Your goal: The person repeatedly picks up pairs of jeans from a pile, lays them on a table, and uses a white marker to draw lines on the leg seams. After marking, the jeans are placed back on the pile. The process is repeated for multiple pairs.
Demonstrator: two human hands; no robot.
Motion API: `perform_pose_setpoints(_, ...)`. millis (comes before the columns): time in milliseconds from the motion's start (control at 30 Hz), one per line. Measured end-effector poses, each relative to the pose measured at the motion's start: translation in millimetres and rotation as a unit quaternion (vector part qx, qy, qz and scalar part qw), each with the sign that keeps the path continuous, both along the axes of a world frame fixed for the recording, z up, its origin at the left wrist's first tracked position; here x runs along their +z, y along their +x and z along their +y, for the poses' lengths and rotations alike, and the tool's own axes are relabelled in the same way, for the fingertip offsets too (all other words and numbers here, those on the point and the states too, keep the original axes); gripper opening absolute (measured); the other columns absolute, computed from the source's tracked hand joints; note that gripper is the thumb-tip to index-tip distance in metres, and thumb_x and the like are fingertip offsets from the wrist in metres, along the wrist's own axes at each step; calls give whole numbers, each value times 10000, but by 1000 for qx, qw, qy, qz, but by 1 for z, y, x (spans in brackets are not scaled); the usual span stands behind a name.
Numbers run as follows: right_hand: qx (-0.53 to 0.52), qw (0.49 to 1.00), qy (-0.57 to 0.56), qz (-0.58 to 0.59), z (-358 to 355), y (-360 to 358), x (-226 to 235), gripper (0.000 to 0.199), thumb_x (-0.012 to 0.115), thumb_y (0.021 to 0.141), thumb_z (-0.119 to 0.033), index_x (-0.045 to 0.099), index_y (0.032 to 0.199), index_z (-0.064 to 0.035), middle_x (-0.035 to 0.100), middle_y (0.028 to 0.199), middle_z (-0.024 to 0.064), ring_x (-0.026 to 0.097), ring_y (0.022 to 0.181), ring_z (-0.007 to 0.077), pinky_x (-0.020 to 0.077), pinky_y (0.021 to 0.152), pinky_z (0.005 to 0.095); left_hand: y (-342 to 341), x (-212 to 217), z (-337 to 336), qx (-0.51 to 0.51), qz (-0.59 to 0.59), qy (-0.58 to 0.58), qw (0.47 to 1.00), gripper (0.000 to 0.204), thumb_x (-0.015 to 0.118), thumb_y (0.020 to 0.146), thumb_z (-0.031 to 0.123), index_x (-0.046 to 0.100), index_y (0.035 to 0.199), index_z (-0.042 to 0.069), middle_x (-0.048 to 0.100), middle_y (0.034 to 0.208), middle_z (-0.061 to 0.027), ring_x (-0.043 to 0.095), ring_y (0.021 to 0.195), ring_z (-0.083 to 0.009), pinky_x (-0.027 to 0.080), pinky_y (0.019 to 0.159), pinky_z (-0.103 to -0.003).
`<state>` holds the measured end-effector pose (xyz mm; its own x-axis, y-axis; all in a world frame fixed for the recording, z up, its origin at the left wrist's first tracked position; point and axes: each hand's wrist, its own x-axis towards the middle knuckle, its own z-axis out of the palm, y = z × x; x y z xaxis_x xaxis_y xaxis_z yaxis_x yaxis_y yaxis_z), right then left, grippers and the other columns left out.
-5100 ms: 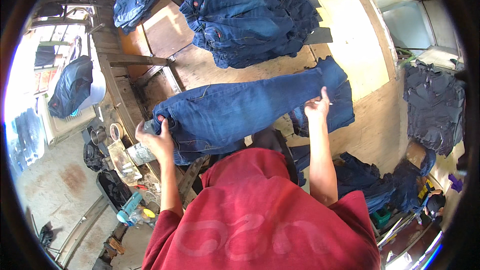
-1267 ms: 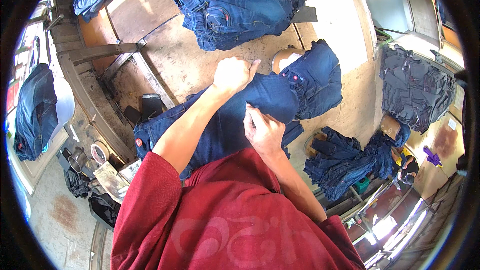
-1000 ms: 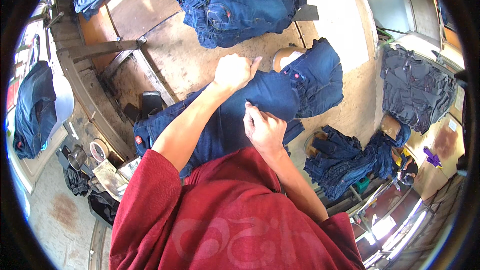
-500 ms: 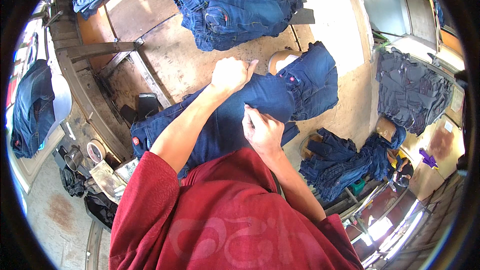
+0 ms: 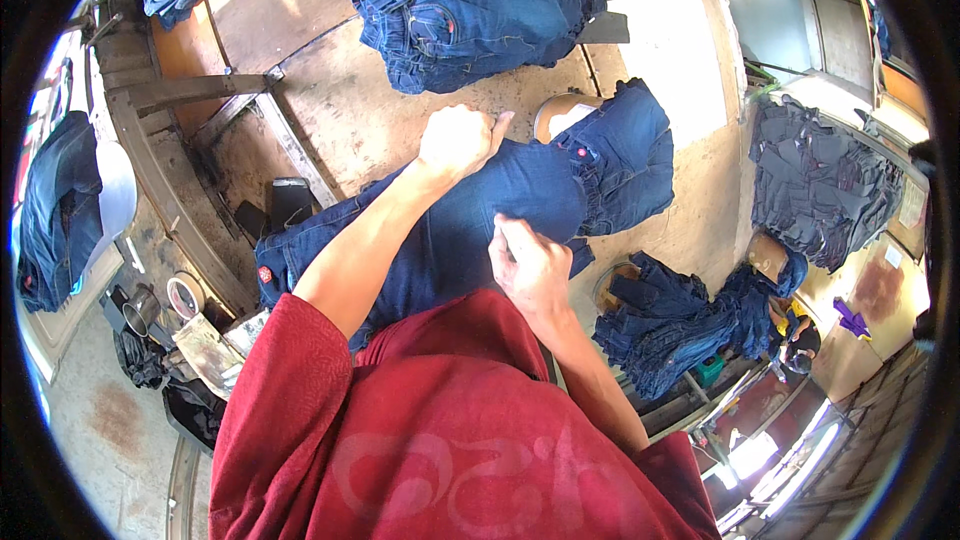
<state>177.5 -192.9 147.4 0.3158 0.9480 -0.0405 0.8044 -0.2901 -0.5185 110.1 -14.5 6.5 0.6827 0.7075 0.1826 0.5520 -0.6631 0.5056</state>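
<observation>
A pair of dark blue jeans [image 5: 450, 225] lies stretched across in front of me, a small red round patch near its left end. My left hand [image 5: 460, 143] is closed in a fist at the far edge of the denim, thumb sticking out to the right. Nearer to me, my right hand [image 5: 532, 265] is closed over the leg with curled fingers, close to the cloth. Whatever either hand may hold is hidden by the fingers. Beyond the leg's right end, more folded jeans [image 5: 625, 160] lie over a rounded wooden board [image 5: 565, 115].
A big pile of jeans [image 5: 470, 15] lies on the worktable ahead. To the right are bunched jeans [image 5: 670, 315] and a stack of black garments [image 5: 820, 175]. A wooden frame [image 5: 170, 200], a tape roll [image 5: 185, 295] and a metal cup [image 5: 142, 315] are at left.
The whole view has shifted slightly. My right hand has moved a little along the denim toward me; my left fist stays at the far edge.
</observation>
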Motion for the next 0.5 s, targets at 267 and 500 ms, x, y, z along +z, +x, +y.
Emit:
perform_pose_setpoints(267, 21, 999, 2, -49, 4, -1, -14, 130, 785, 890, -62, 768, 1015, -89, 699, 643, 74, 691, 522, 252, 558, 505, 367, 3, -11, -4, 19, -30, 3, 999, 535, 797, 956, 408, 638, 538, 115, 609, 510, -154, 643, 452, -312, 527, 453, -438)
perform_pose_setpoints(500, -26, 995, 64, 77, 3, 3, -10, 114, 776, 899, -75, 762, 1005, -114, 670, 613, 73, 678, 502, 247, 543, 470, 401, 2, -14, -4, 11, -57, 61, 996, 519, 806, 950, 393, 630, 541, 126, 591, 496, -136, 614, 432, -302, 504, 435, -425)
